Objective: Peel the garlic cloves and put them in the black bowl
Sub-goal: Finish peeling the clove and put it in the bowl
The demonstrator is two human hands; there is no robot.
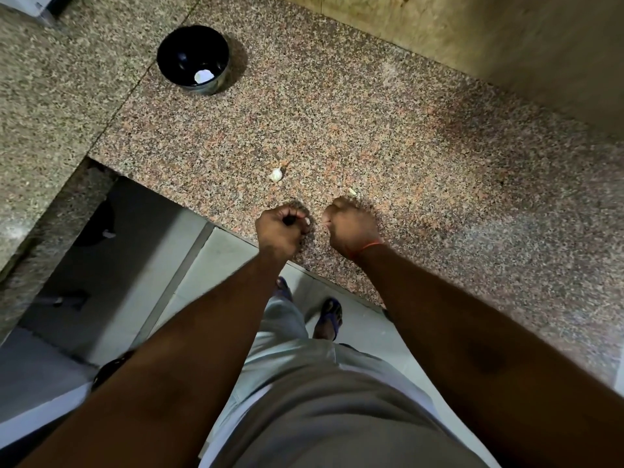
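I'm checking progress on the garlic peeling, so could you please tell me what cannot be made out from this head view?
- Garlic clove in the left hand: only a white tip shows; curled fingers hide the rest.
- Right hand: its contents are hidden by its own fist.
- White piece in the black bowl: too small to tell clove from skin.
- Small pale bit beyond the right hand: too small to identify.
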